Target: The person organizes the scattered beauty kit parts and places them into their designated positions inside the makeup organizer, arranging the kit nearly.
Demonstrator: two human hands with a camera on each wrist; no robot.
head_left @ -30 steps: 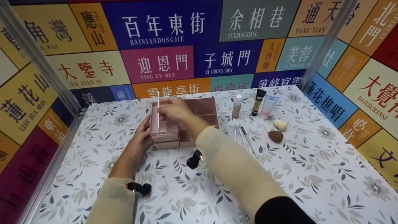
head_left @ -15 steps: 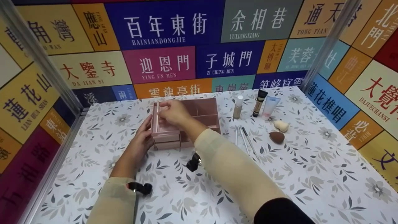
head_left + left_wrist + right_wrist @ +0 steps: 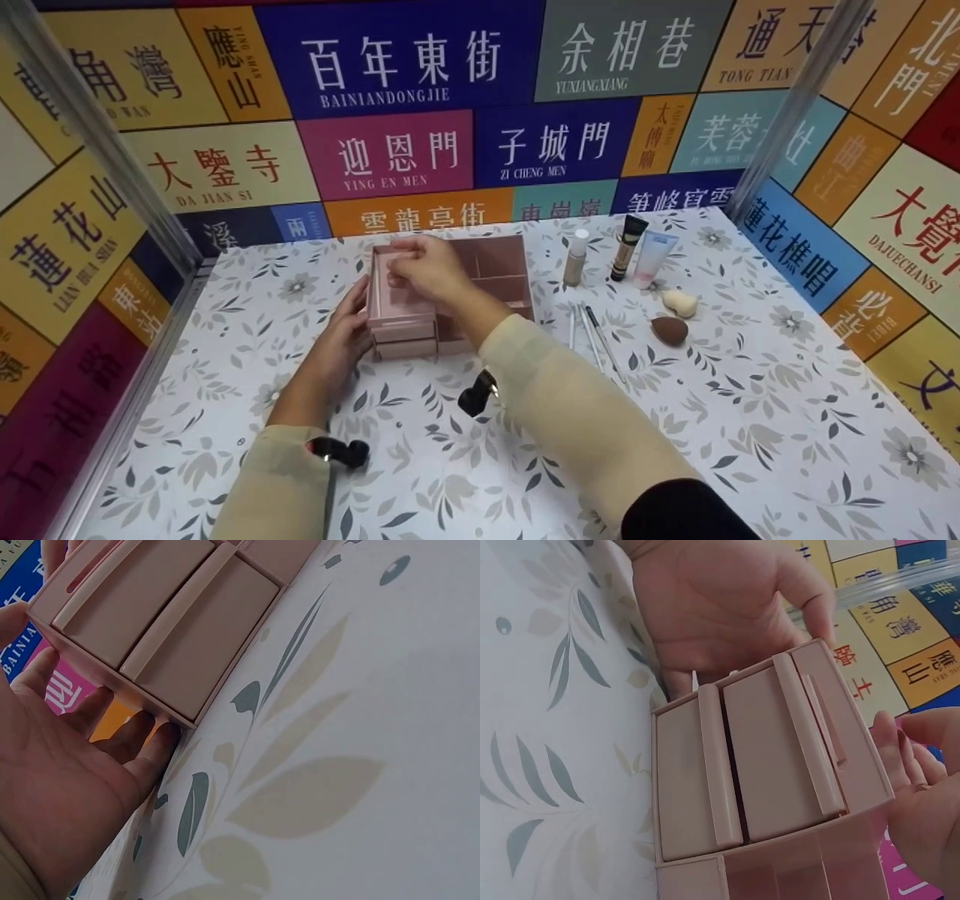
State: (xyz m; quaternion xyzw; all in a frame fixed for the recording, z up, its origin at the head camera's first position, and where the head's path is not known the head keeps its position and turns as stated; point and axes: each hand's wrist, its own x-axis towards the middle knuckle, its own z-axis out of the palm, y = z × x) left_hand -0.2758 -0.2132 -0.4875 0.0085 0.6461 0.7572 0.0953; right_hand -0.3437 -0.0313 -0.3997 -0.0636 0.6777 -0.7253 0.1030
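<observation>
A pink makeup organizer [image 3: 403, 330] stands on the flower-patterned tabletop, with two drawers at its front left and open compartments on its right side. My left hand [image 3: 346, 330] rests against the organizer's left side, fingertips touching the wall; the left wrist view shows the fingers spread along it. Over the shallow top tray [image 3: 409, 305] hovers my right hand [image 3: 433, 271], its fingers loosely bent and nothing visible between them. The right wrist view catches part of that hand [image 3: 930, 791] beside the organizer's upper edge. The hand hides part of the tray's inside.
Right of the organizer stand a small white-capped bottle [image 3: 575, 259], a black-capped tube [image 3: 627, 249] and a pale blue-pink tube [image 3: 655, 260]. Nearer lie a cream sponge [image 3: 679, 303], a brown teardrop sponge [image 3: 669, 331] and several slim brushes [image 3: 587, 337]. Sign-covered walls [image 3: 390, 157] surround the table.
A thin white stick, held upright over the tray by my right hand, was lowered into the tray and let go. The right hand then shifted slightly right. The left hand stayed at the side.
</observation>
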